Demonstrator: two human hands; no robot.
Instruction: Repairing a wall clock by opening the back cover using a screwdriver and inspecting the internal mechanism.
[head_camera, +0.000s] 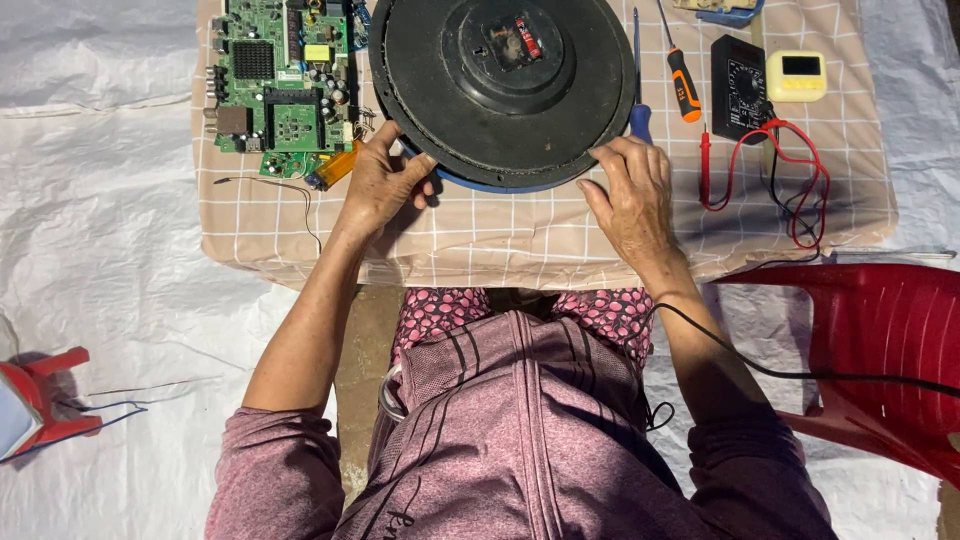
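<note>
At the worktop's near edge, centre | round black clock (503, 90) face-down, back showing | left hand (383, 185) and right hand (630, 190) fingers clamp its lower rim | step: steadying it | next likely needs the orange-handled screwdriver (683, 88), far right.

Soft, even daylight falls on everything I look down at; nothing is dim. My hands throw only short, faint shadows on the checked cloth (520, 235), the left hand (380, 185) a slightly darker one toward my body. The black disc (502, 85) shows a dull sheen along its rim and no hard glare. The white sheet (100, 250) is bright, close to washed out at the top left. Focus is sharp across the frame, with no motion blur, and straight edges bend a little near the borders.
</note>
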